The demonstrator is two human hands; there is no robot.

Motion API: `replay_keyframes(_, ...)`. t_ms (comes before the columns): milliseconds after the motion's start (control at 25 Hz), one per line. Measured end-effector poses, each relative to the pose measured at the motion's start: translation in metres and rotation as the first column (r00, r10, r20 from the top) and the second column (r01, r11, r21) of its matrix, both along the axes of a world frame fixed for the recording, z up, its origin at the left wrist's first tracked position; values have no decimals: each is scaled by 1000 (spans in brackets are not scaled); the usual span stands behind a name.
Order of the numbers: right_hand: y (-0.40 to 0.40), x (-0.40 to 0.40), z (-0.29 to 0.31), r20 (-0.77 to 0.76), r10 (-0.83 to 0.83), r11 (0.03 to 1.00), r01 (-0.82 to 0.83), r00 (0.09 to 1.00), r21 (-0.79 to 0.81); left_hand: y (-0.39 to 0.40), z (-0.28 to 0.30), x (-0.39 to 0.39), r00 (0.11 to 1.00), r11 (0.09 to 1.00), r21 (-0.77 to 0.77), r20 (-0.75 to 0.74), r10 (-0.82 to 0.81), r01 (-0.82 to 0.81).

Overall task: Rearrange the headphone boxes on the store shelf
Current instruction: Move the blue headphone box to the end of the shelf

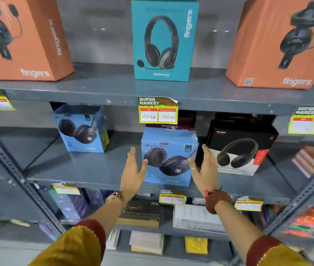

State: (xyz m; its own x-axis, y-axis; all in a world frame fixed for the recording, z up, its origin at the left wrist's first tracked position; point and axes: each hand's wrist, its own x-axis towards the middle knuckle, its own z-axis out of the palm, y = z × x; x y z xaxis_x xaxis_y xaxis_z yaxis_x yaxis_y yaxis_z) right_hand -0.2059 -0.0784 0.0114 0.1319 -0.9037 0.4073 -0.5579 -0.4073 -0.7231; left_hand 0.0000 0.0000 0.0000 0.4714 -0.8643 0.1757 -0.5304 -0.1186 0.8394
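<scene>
A light blue headphone box (pixel 168 156) stands near the front edge of the middle shelf (pixel 94 169). My left hand (pixel 133 169) is spread flat just beside its left side, thumb touching the box front. My right hand (pixel 205 167) is spread at its right side, fingers apart. Neither hand grips the box. A second blue headphone box (pixel 82 129) stands further back on the left. A black headphone box (pixel 241 148) stands to the right. A dark box (pixel 171 126) is mostly hidden behind the centre one.
The upper shelf (pixel 98 85) carries an orange box (pixel 21 37) at left, a teal headset box (pixel 164 41) in the middle and another orange box (pixel 279 43) at right. Yellow price tags (pixel 158 110) hang on shelf edges. Slotted uprights (pixel 12 166) flank the shelves. Lower shelves hold assorted boxes (pixel 194 217).
</scene>
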Motion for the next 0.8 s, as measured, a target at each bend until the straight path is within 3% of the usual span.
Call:
replay_keyframes(160,-28,13,-10,217,59,923,-136,974,360,-34,-2,17,938,999,0,-344,-48,51)
replay_keyframes(280,-36,18,-22,252,39,903,-142,967,407,-41,-4,17,944,995,-49,-314,-100,89)
replay_keyframes(400,-38,22,-23,274,-10,887,-118,962,447,-38,-1,15,972,995,-99,-231,-46,23)
replay_keyframes(640,-24,-4,-6,209,18,940,-88,978,331,-18,12,5,989,996,-90,-148,9,-22)
replay_keyframes(800,-4,-24,15,150,-15,959,-29,989,281,-6,25,0,985,997,-64,-173,25,-36)
